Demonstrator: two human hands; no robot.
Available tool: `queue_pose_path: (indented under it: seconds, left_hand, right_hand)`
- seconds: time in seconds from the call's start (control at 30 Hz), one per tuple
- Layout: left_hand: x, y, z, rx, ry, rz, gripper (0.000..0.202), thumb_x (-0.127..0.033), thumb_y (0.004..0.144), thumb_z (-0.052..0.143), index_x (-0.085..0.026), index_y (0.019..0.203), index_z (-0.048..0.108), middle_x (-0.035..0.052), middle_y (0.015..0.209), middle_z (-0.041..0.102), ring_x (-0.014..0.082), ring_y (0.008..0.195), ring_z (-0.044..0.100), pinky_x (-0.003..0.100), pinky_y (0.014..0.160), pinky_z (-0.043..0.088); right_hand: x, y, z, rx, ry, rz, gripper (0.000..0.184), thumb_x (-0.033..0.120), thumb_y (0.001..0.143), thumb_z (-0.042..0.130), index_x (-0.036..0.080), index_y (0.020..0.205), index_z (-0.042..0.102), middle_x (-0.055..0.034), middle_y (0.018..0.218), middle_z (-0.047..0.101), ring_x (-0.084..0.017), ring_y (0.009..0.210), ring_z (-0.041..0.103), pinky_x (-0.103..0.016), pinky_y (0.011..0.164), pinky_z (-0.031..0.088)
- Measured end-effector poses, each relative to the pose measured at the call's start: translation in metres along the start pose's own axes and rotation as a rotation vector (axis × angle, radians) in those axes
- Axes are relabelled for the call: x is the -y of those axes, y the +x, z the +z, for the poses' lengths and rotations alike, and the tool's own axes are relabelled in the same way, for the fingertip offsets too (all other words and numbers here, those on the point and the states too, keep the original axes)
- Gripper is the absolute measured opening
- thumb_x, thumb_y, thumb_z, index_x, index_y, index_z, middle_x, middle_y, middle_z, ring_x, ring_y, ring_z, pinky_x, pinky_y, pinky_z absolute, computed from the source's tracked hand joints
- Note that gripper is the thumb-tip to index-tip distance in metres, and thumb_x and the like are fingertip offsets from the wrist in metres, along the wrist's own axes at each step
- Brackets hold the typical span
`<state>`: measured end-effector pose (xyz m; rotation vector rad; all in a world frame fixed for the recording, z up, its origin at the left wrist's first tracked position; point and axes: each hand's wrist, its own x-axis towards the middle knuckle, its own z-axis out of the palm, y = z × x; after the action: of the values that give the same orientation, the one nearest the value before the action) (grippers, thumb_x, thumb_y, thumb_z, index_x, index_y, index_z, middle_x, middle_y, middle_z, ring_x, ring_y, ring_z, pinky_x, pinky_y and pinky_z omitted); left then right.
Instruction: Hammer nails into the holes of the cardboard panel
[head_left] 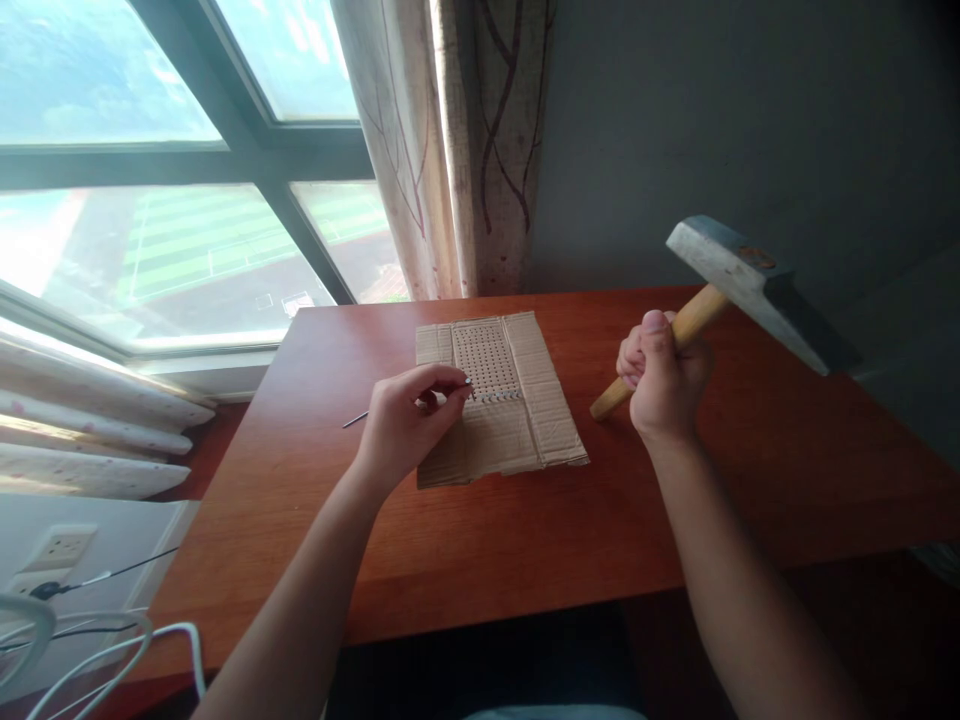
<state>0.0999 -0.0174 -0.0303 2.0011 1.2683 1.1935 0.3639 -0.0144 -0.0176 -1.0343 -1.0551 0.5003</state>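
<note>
My right hand [667, 380] is wrapped round the wooden handle of a hammer [701, 312], raised above the right part of the table with its grey metal head up. Between thumb and forefinger, my left hand [416, 415] pinches a small nail [469, 381] whose shiny head shows at the fingertips. That nail is over a flat piece of cardboard [480, 440]; whether its tip touches is too small to tell. A grid of dark dots [487, 355] covers the cardboard's middle, with a row of small shiny bits along its near edge. The left hand hides part of the cardboard.
The cardboard lies on a reddish-brown wooden table [300, 520]. A thin dark metal rod [355, 420] lies left of it, partly behind my left hand. Window and curtains [480, 150] border the far left side. White cables [150, 630] and a wall socket [64, 548] are at lower left.
</note>
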Motion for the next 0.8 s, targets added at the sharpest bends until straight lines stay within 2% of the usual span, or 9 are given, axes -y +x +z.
queue_pose_path:
  seconds: [0.23, 0.8]
  left_hand:
    - [0.0025, -0.0006, 0.0022, -0.002, 0.034, 0.03, 0.009, -0.025, 0.083, 0.07, -0.017, 0.086, 0.072, 0.0, 0.07, 0.069, 0.0075, 0.054, 0.053, 0.02, 0.053, 0.045]
    - [-0.0011, -0.0001, 0.0036, 0.02, 0.106, 0.095, 0.007, -0.022, 0.083, 0.067, -0.018, 0.084, 0.072, 0.0005, 0.072, 0.07, 0.0089, 0.057, 0.056, 0.02, 0.057, 0.048]
  right_hand:
    - [-0.0021, 0.0006, 0.0001, -0.001, 0.036, 0.009, 0.055, 0.06, 0.086, 0.063, 0.024, 0.06, 0.03, 0.0085, 0.047, 0.027, -0.006, 0.038, 0.025, -0.025, 0.035, 0.02]
    - [0.0003, -0.0011, -0.0002, 0.004, -0.04, 0.018, 0.056, 0.063, 0.087, 0.059, 0.025, 0.061, 0.027, 0.0078, 0.048, 0.026, -0.007, 0.039, 0.025, -0.026, 0.037, 0.022]
